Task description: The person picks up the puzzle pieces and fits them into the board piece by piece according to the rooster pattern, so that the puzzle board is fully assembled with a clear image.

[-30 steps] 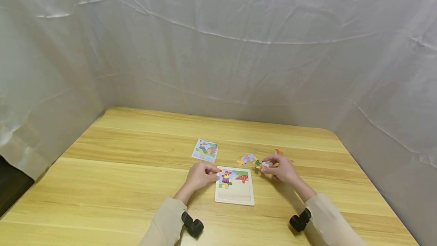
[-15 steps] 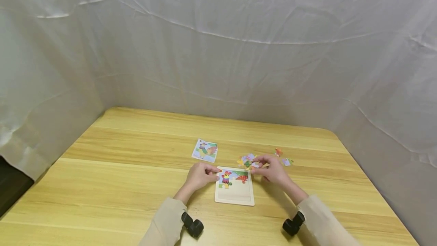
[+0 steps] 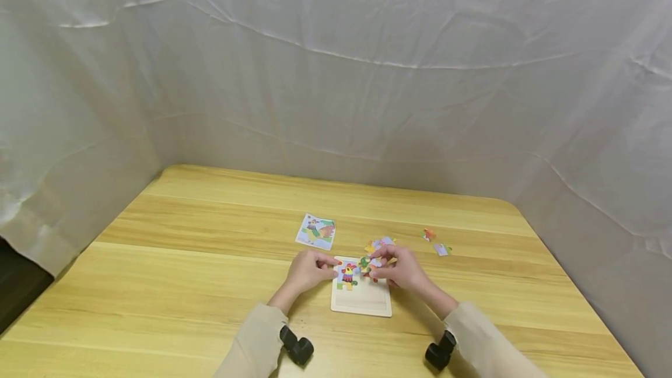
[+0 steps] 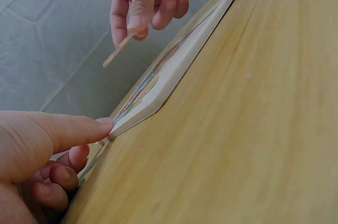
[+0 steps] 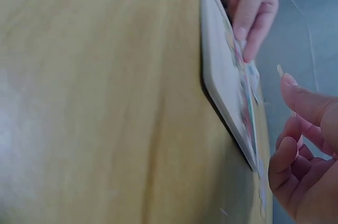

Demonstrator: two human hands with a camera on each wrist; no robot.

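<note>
A square wooden puzzle tray [image 3: 362,303] lies on the table, a rooster's head and other fitted pieces along its upper part. My left hand [image 3: 307,271] rests at the tray's upper left edge; its thumb [image 4: 79,130] is straight and touches the rim in the left wrist view. My right hand [image 3: 401,268] pinches a green-and-orange puzzle piece [image 3: 364,263] between thumb and fingers, above the tray's upper part. From the left wrist view, the held piece [image 4: 117,51] appears edge-on, tilted and apart from the tray. The hand and piece partly cover the fitted pieces beneath.
Several loose puzzle pieces [image 3: 385,242] lie just behind the tray. An orange piece [image 3: 428,234] and a purple-and-green piece [image 3: 441,249] lie farther right. A paper reference picture [image 3: 316,232] of the bird lies behind the left hand. Pale curtains [image 3: 336,104] surround the table.
My right hand has carried the pinched piece leftward from the loose pieces to above the tray. The purple-and-green piece at the right has come into sight. My left hand has stayed in place.
</note>
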